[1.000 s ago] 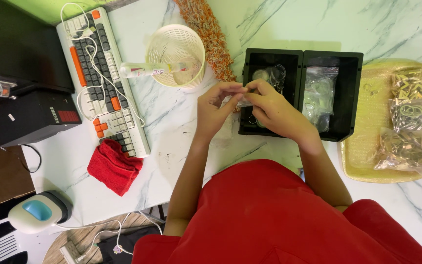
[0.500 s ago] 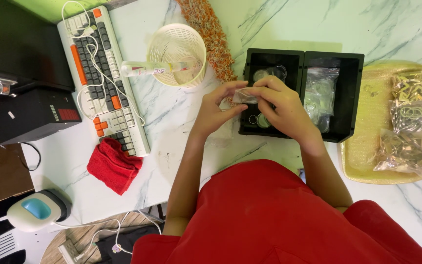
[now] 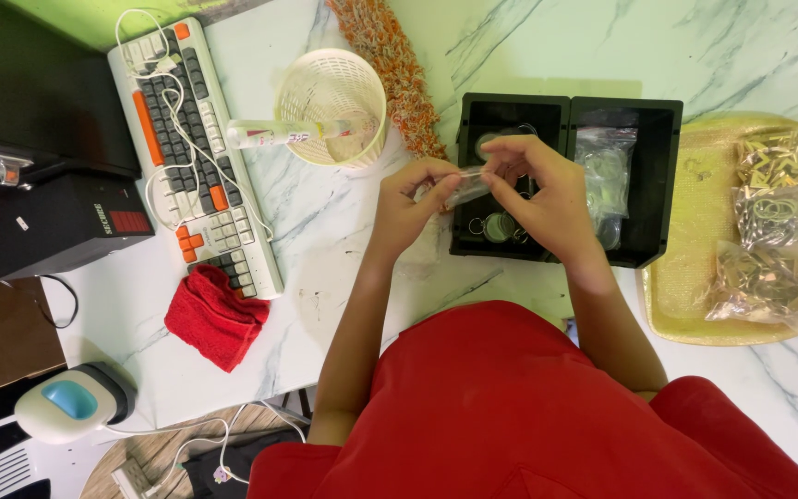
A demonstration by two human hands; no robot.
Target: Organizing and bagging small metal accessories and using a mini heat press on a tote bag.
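A white marble-patterned table [image 3: 344, 222] carries everything. At its far left lie a black box-shaped device [image 3: 57, 226] and a grey-and-orange keyboard with a white cable across it [image 3: 191, 148]; nearer on the left sit a crumpled red cloth [image 3: 214, 316] and a white handheld scanner with a blue top [image 3: 71, 402]. At the right edge rests a pale yellow tray [image 3: 695, 268] holding clear bags of gold-coloured metal parts [image 3: 768, 231]. In the middle stands a black two-compartment plastic box [image 3: 565, 115]: its left compartment holds loose round clear pieces with rings, its right one a clear bag of similar pieces. Far of the hands are a cream latticed plastic cup with a tube lying in it [image 3: 334, 106] and an orange fuzzy strip [image 3: 394, 65].

The left hand [image 3: 408, 208] and right hand [image 3: 547, 199] meet over the box's left edge, both pinching a small clear plastic sleeve [image 3: 468, 188] between thumb and fingertips, held just above the table. Whether anything is inside it is too small to tell. Judging by the many pieces loose in the box, most of the handling looks undone.
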